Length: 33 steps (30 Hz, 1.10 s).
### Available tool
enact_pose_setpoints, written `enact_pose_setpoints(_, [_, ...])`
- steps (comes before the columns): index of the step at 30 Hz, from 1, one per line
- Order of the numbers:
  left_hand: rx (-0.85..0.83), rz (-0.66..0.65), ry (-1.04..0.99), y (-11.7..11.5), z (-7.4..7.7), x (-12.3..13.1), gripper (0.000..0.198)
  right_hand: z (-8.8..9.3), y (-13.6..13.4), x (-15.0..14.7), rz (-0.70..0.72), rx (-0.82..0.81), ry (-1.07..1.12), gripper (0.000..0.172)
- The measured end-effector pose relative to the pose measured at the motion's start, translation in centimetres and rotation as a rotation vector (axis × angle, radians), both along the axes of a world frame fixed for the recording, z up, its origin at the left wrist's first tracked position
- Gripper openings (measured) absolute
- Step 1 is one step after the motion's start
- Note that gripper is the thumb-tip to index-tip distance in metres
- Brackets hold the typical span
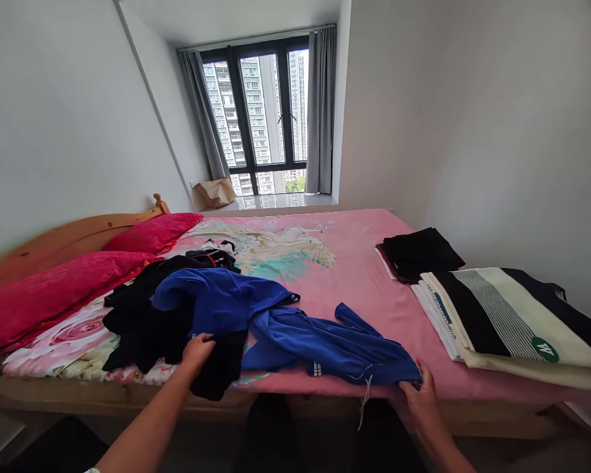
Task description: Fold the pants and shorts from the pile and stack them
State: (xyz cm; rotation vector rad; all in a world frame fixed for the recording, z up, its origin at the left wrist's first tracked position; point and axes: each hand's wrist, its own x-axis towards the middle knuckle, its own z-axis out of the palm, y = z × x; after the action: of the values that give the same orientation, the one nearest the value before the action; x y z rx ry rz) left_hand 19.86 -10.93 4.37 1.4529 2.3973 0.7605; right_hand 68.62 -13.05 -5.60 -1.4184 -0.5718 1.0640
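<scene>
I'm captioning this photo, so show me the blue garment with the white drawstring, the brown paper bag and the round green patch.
Blue drawstring garment [332,341]: head view, middle of its spread cloth.
Brown paper bag [217,193]: head view, its creased side.
Round green patch [544,349]: head view, its centre.

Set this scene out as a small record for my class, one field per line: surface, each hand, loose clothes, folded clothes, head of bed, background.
Surface: pink patterned bed
Left hand: at the near edge of the blue clothing
Right hand: pinching its right end, near a white drawstring
Loose clothes: black clothes, partly under the blue
Folded clothes: black stack; cream-and-black garment nearer
Head of bed: red pillows
Background: window, grey curtains, brown bag
</scene>
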Motion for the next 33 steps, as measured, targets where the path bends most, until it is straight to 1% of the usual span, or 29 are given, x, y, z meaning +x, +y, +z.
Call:
enact_pose_setpoints(2, [0.088, -0.006, -0.013, 1.1, 2.9, -0.3, 0.032, 0.2, 0.3, 0.3, 0.020, 0.047, -0.124, 0.071])
enact_pose_setpoints(3, [0.130, -0.019, -0.016, 1.5, 4.1, 0.1, 0.032, 0.3, 0.4, 0.6, 0.037, 0.066, -0.161, 0.066])
enact_pose_setpoints(4, [0.173, -0.039, -0.017, 1.7, 4.9, 0.7, 0.032, 0.4, 0.4, 0.8, 0.061, 0.079, -0.172, 0.063])
enact_pose_setpoints(5, [0.209, -0.066, -0.021, 1.7, 5.3, 1.8, 0.032, 0.6, 0.4, 0.9, 0.083, 0.088, -0.162, 0.061])
enact_pose_setpoints(6, [0.236, -0.107, -0.030, 1.3, 5.3, 3.4, 0.032, 0.9, 0.4, 1.0, 0.109, 0.095, -0.140, 0.061])
enact_pose_setpoints(7, [0.252, -0.162, -0.045, 0.7, 4.9, 5.3, 0.032, 1.3, 0.3, 0.9, 0.136, 0.102, -0.117, 0.061])
enact_pose_setpoints(8, [0.256, -0.232, -0.064, -0.2, 4.2, 7.6, 0.033, 1.9, 0.1, 0.7, 0.160, 0.109, -0.098, 0.060])
enact_pose_setpoints(9, [0.243, -0.326, -0.095, -1.4, 3.1, 10.1, 0.033, 2.7, -0.1, 0.4, 0.179, 0.119, -0.086, 0.059])
enact_pose_setpoints(11, [0.192, -0.513, -0.162, -4.2, 0.7, 15.5, 0.026, 4.6, -0.6, -0.5, 0.206, 0.153, -0.079, 0.054])
enact_pose_setpoints(12, [0.160, -0.619, -0.243, -5.5, -0.6, 18.1, 0.024, 5.8, -0.9, -1.0, 0.212, 0.178, -0.082, 0.052])
enact_pose_setpoints(13, [0.154, -0.678, -0.314, -6.7, -1.7, 20.5, 0.027, 7.0, -1.2, -1.5, 0.215, 0.211, -0.095, 0.049])
enact_pose_setpoints(14, [0.176, -0.689, -0.361, -7.6, -2.5, 22.6, 0.034, 8.3, -1.7, -2.0, 0.216, 0.256, -0.119, 0.045])
enact_pose_setpoints(15, [0.222, -0.658, -0.390, -8.2, -3.1, 24.5, 0.044, 9.7, -2.1, -2.5, 0.220, 0.310, -0.150, 0.042])
enact_pose_setpoints(16, [0.286, -0.600, -0.394, -8.5, -3.3, 26.0, 0.053, 11.1, -2.7, -3.0, 0.226, 0.366, -0.186, 0.038])
enact_pose_setpoints(17, [0.360, -0.534, -0.381, -8.5, -3.2, 27.1, 0.060, 12.5, -3.3, -3.3, 0.237, 0.425, -0.218, 0.035])
enact_pose_setpoints(18, [0.436, -0.474, -0.359, -8.4, -2.8, 27.9, 0.062, 13.9, -3.9, -3.7, 0.247, 0.481, -0.243, 0.032])
enact_pose_setpoints(20, [0.568, -0.413, -0.318, -8.0, -1.0, 28.7, 0.059, 16.6, -5.4, -4.2, 0.259, 0.576, -0.260, 0.027])
enact_pose_setpoints(22, [0.655, -0.409, -0.303, -8.2, 1.6, 28.9, 0.056, 19.3, -6.8, -4.6, 0.252, 0.632, -0.260, 0.024])
enact_pose_setpoints(23, [0.667, -0.424, -0.311, -8.6, 3.0, 28.9, 0.057, 20.6, -7.5, -4.8, 0.251, 0.648, -0.262, 0.022])
enact_pose_setpoints(24, [0.651, -0.457, -0.337, -9.2, 4.4, 29.0, 0.060, 21.8, -8.3, -5.0, 0.247, 0.660, -0.264, 0.021])
enact_pose_setpoints(26, [0.556, -0.577, -0.448, -11.0, 6.9, 29.3, 0.070, 23.9, -9.5, -5.5, 0.268, 0.686, -0.286, 0.018])
enact_pose_setpoints(27, [0.491, -0.651, -0.531, -11.9, 7.9, 29.6, 0.071, 24.8, -10.1, -5.6, 0.296, 0.704, -0.308, 0.017])
enact_pose_setpoints(28, [0.429, -0.715, -0.631, -12.9, 8.7, 29.8, 0.069, 25.5, -10.6, -5.7, 0.335, 0.725, -0.338, 0.016])
enact_pose_setpoints(29, [0.370, -0.757, -0.747, -13.7, 9.3, 29.9, 0.063, 26.0, -10.9, -5.7, 0.382, 0.747, -0.381, 0.016])
enact_pose_setpoints(30, [0.318, -0.772, -0.870, -14.4, 9.7, 29.9, 0.055, 26.3, -11.1, -5.4, 0.419, 0.764, -0.442, 0.016])
enact_pose_setpoints(32, [0.223, -0.738, -1.092, -15.0, 10.2, 29.3, 0.044, 26.4, -11.0, -4.1, 0.436, 0.742, -0.603, 0.020])
enact_pose_setpoints(33, [0.183, -0.710, -1.154, -15.0, 10.3, 28.7, 0.043, 26.2, -10.7, -3.2, 0.422, 0.692, -0.687, 0.024])
